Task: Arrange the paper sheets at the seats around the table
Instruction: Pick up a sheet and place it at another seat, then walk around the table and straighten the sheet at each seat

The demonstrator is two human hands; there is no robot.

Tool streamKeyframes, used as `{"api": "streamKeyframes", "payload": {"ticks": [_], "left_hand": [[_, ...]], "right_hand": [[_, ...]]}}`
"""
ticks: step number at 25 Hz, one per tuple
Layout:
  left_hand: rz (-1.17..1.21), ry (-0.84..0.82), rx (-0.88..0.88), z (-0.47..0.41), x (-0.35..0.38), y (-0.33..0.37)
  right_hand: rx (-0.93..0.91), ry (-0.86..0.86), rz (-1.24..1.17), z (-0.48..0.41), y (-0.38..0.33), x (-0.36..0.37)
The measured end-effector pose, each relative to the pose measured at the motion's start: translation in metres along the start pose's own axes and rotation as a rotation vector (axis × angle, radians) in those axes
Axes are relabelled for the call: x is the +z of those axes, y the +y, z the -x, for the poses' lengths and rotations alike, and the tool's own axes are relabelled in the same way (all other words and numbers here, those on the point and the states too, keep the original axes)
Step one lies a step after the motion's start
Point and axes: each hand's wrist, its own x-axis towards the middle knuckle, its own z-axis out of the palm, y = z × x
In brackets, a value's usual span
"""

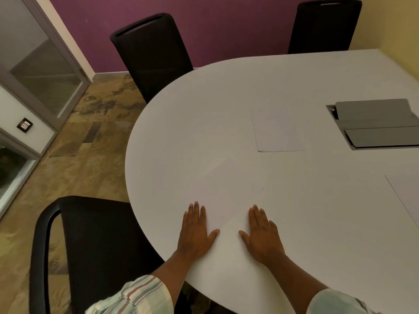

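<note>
A white paper sheet (pixel 226 191) lies turned at an angle near the rounded end of the white table (pixel 181 123), hard to tell from the tabletop. My left hand (pixel 196 232) rests flat on its left part, fingers spread. My right hand (pixel 263 234) lies flat at the sheet's right edge, also holding nothing. A small stack of sheets (pixel 278 132) sits further in, toward the middle. Another sheet (pixel 405 196) shows partly at the right edge of view.
Black chairs stand around the table: one (pixel 95 245) at my near left, one (pixel 154 55) at the far left, one (pixel 324 26) at the back. A grey cable box lid (pixel 376 125) is set in the tabletop at right. Glass door at left.
</note>
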Motion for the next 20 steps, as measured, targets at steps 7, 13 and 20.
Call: {"api": "streamKeyframes", "payload": {"ticks": [7,13,20], "left_hand": [[-0.047,0.058,-0.043,0.077,-0.015,0.047],[-0.101,0.17,-0.157,0.145,-0.059,0.052],[-0.118,0.38,-0.273,0.214,-0.128,0.004]], "right_hand": [[-0.081,0.082,0.056,0.061,0.008,-0.024],[-0.229,0.205,0.068,0.105,-0.028,-0.053],[-0.394,0.314,0.028,0.134,-0.117,-0.084]]}}
